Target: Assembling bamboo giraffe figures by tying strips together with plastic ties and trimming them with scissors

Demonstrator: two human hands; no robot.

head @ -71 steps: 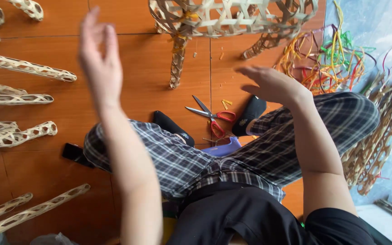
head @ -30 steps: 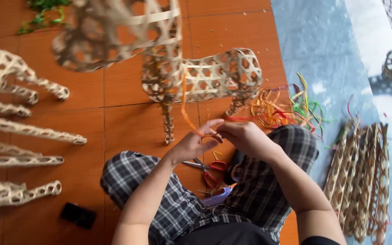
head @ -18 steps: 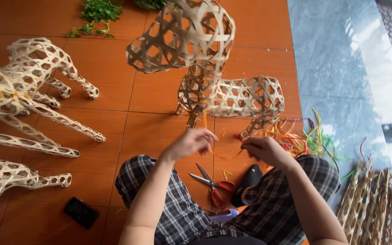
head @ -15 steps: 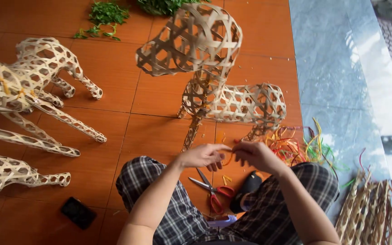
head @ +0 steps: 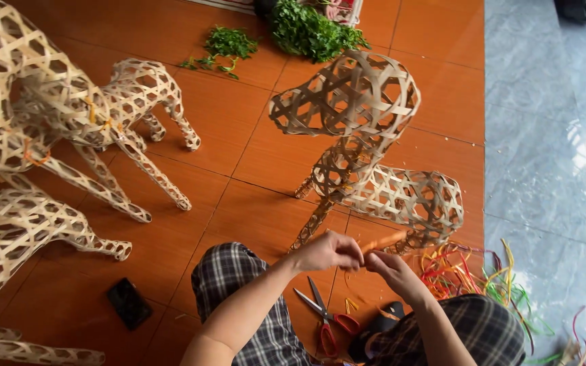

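The left hand (head: 330,251) and right hand (head: 388,266) meet just in front of the person's knees, fingertips almost touching, and both pinch a thin orange strip (head: 382,242) between them — each grip is closed on it. The strip runs up and to the right toward the near leg of the woven deer (head: 374,176), which stands on the orange tile floor (head: 239,156) just beyond the hands. Whether the strip's far end is already threaded into the weave I cannot tell.

Red-handled scissors (head: 327,318) lie on the floor between the legs, just near of the hands. A loose heap of coloured strips (head: 473,274) sits to the right, close to the deer's rear. More woven deer (head: 69,129) stand and lie at the left, a small black phone (head: 129,303) lies at near left, and green leaves (head: 306,27) are scattered at the far edge.

As a judgement: the strip looks thin and stiff, so a sharp bend between the two pinches could kink or split it. A hard pull could also tip the light deer — it stands on slender legs. The scissors lie under the working hands, blades toward the left knee.
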